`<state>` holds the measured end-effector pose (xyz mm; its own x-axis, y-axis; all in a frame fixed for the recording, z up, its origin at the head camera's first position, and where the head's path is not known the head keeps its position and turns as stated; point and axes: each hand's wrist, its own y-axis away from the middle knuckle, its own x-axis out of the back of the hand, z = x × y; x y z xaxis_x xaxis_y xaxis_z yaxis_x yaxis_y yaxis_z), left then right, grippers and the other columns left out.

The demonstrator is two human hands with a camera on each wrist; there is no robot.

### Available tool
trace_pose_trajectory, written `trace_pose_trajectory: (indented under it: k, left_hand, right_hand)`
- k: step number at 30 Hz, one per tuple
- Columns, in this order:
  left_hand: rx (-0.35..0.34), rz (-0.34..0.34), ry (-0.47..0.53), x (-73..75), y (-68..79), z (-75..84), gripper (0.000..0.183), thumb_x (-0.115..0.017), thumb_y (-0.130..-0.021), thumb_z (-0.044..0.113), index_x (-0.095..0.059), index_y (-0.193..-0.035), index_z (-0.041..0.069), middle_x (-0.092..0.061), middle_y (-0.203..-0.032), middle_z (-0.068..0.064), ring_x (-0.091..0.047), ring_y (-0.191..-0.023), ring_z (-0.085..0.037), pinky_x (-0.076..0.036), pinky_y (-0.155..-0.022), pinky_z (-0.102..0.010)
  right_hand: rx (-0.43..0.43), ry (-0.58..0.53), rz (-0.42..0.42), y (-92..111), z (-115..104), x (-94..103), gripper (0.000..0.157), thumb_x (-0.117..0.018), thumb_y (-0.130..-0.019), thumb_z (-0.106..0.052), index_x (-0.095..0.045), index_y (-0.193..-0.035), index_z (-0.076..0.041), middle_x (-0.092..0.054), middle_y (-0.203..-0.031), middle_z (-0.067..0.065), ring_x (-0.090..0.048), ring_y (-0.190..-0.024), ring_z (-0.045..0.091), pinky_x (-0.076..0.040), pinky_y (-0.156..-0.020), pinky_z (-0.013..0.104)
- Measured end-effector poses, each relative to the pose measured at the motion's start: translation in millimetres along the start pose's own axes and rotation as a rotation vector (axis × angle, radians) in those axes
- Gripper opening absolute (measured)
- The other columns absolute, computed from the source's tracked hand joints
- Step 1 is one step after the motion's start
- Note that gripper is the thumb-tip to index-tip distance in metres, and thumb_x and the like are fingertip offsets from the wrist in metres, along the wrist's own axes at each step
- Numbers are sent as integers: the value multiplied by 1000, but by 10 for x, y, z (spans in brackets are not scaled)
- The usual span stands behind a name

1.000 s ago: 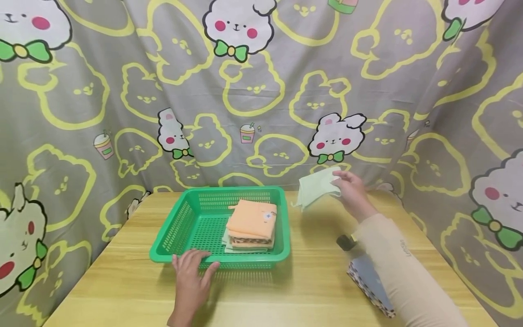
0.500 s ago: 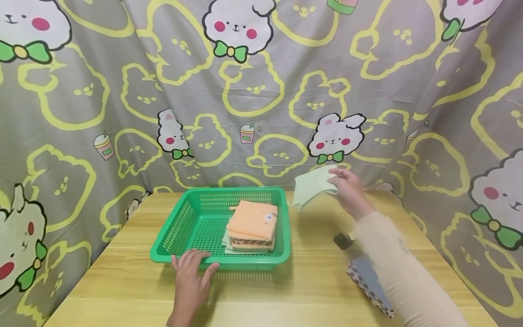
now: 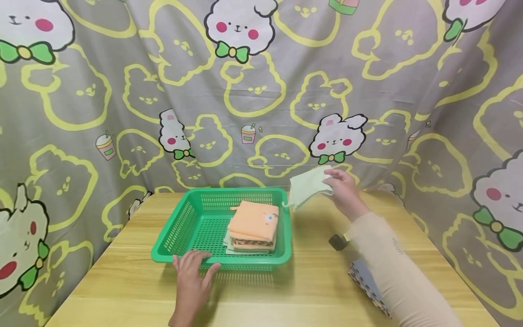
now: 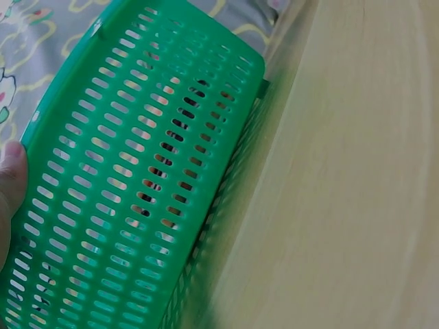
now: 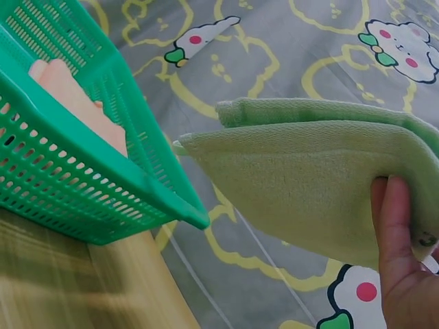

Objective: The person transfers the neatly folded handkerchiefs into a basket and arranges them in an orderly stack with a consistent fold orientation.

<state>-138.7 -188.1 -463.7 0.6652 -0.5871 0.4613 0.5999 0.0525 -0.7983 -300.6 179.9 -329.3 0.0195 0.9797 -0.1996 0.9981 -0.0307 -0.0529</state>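
My right hand (image 3: 345,193) pinches a folded pale green towel (image 3: 308,187) in the air, just beyond the right side of a green plastic basket (image 3: 163,234). In the right wrist view the thumb presses on the near face of this towel (image 5: 295,178), and its folded layers hang toward the basket. My left hand (image 3: 192,281) grips the basket's front rim, with fingers over the edge and thumb outside. Inside the basket, on the right, sits a stack of folded towels. The top one is an orange towel (image 3: 253,220) with a small animal face.
A folded grey-blue towel with a checked edge (image 3: 369,286) lies on the wooden table (image 3: 310,290), partly under the right forearm. A small dark object (image 3: 337,242) shows beside the right sleeve. A patterned grey curtain (image 3: 261,104) hangs around the table.
My right hand has drifted slightly left with the pale green towel, closer to the basket. The left hand stays at the front rim, and the stack is unchanged.
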Motion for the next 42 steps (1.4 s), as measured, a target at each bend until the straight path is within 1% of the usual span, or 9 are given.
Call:
trace_pose_trajectory:
  k: [3, 6, 11, 15, 18, 24, 30, 35, 42]
  left_hand:
    - [2, -6, 2, -2, -3, 5, 36, -74, -77, 32, -65, -92, 1, -65, -96, -17, -52, -106, -42, -8, -95, -80]
    - [12, -12, 5, 2, -2, 12, 35, -75, -77, 31, -65, -93, 1, -65, -97, -17, -52, -106, -41, -9, -96, -80]
    - [16, -10, 3, 9, -7, 29, 39, -70, -81, 38, -65, -92, 2, -65, -97, -16, -52, -105, -40, -11, -96, -78]
    - [17, -5, -1, 10, -9, 43, 39, -70, -81, 39, -65, -93, 2, -65, -97, -16, -52, -104, -40, -13, -95, -76]
    - [23, -7, -3, 14, -2, 53, 38, -72, -79, 36, -65, -93, 2, -65, -97, -16, -52, -104, -40, -14, -96, -75]
    - [36, -17, 0, 20, 13, 54, 32, -76, -76, 27, -65, -94, 3, -65, -98, -15, -51, -104, -39, -13, -96, -73]
    - [37, -28, 2, 11, 8, 34, 32, -76, -79, 29, -65, -96, 4, -65, -100, -13, -50, -105, -37, -12, -97, -72]
    - [37, -31, 2, 6, 2, 22, 31, -76, -79, 28, -65, -96, 4, -65, -100, -13, -50, -105, -36, -13, -97, -72]
    - [31, -25, 4, 19, -2, 14, 31, -78, -76, 26, -65, -95, 4, -65, -99, -14, -51, -104, -39, -12, -98, -71]
  right_hand:
    - [-5, -2, 11, 0, 3, -33, 33, -49, -90, 7, -48, -123, 4, -44, -111, 11, -60, -77, 10, -54, -73, 22]
    - [-3, -3, 2, 2, 0, -74, 36, -49, -91, 7, -46, -127, 6, -44, -112, 11, -60, -77, 10, -54, -73, 22]
    - [-5, -7, -25, 6, 17, -140, 36, -48, -91, 7, -44, -127, 7, -43, -112, 11, -58, -78, 11, -53, -73, 22]
    - [-18, -14, -29, 5, 61, -185, 36, -49, -91, 7, -44, -126, 7, -43, -112, 11, -58, -79, 12, -53, -74, 22]
    - [-28, -23, -29, 1, 109, -213, 36, -49, -90, 7, -45, -126, 6, -44, -112, 11, -59, -79, 12, -54, -74, 23]
    - [-23, 2, -45, 25, 170, -273, 37, -50, -90, 6, -45, -127, 6, -45, -110, 11, -59, -76, 12, -53, -72, 22]
    - [-20, 17, -52, 34, 165, -349, 39, -50, -91, 5, -45, -129, 6, -46, -112, 12, -59, -78, 12, -53, -73, 22]
    - [-25, -15, -47, 32, 185, -413, 37, -50, -90, 6, -46, -126, 7, -47, -111, 13, -60, -78, 13, -54, -74, 23]
    - [-50, -100, -19, 9, 241, -485, 32, -50, -89, 8, -47, -120, 7, -51, -110, 14, -61, -79, 12, -54, -76, 24]
